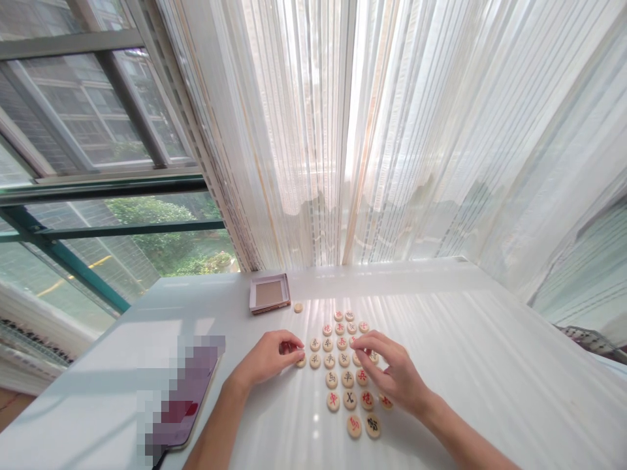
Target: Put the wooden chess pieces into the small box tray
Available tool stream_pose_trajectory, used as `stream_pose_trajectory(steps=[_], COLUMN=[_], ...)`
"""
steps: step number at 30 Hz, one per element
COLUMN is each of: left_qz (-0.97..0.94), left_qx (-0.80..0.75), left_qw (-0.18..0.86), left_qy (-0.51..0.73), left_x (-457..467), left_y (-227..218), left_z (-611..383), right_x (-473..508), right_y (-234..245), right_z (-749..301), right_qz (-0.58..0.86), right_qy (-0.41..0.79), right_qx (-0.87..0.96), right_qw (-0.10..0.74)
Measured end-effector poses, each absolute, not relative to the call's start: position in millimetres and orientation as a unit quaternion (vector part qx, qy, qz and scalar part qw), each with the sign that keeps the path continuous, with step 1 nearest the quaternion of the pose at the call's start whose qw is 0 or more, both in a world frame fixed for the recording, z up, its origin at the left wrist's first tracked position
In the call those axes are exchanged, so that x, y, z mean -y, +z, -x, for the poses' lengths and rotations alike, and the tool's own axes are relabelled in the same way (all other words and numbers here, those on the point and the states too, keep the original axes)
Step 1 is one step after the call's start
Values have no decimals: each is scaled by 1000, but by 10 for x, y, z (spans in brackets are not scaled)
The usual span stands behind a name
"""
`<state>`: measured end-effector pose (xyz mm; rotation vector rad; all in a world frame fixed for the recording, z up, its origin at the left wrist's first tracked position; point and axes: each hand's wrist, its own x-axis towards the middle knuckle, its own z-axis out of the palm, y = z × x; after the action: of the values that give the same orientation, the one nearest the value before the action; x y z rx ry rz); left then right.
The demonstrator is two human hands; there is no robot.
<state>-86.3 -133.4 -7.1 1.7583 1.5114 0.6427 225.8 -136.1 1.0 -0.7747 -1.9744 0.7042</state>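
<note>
Round wooden Chinese chess pieces (pixel 330 360) with red or black characters lie in rows on the white table (pixel 274 431). At the left end of one row, my left hand (pixel 267 358) has its thumb and fingertips closed on a Chinese chess piece (pixel 300 362). My right hand (pixel 399 369) reaches over the right side of the rows, its fingers bent together at a red-marked piece (pixel 353 341). That hand partly covers several pieces near it. Nearest me lie a red-marked piece (pixel 354 426) and a black-marked piece (pixel 373 425).
A shallow open box (pixel 269 294) stands at the back of the table, with a single blank-looking piece (pixel 298 307) beside it. A phone-like flat object (pixel 189 398), partly pixelated, lies left of my left arm. Sheer curtains (pixel 313 130) hang behind the table.
</note>
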Motion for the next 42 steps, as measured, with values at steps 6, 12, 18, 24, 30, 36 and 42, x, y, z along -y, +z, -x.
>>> stream_pose_trajectory(steps=[6,12,18,24,30,36,42], left_qz=[-683,-689,-694,-696,-693,-709,-706], left_qx=[-585,-580,-580,-597,-635,-645,-641], left_qw=[362,359,351,301,171,125,126], left_qy=[246,244,242,263,295,256,271], left_x=[1337,1350,1361,1358,1123,813,820], left_y=[-76,-27,-11,-23,17,10,99], left_z=[876,855,848,837,756,654,613], right_x=[1333,1351,1327,1170,1032,1022,1043], right_y=[26,57,17,52,61,-3,10], right_z=[-2254,-2267,-2311,-2429,-2549,-2541,-2499], right_qz=[307,321,317,326,380,384,371], right_qy=[272,271,246,198,174,185,185], right_qx=[798,800,825,826,802,796,797], right_qw=[441,428,398,414,427,429,439])
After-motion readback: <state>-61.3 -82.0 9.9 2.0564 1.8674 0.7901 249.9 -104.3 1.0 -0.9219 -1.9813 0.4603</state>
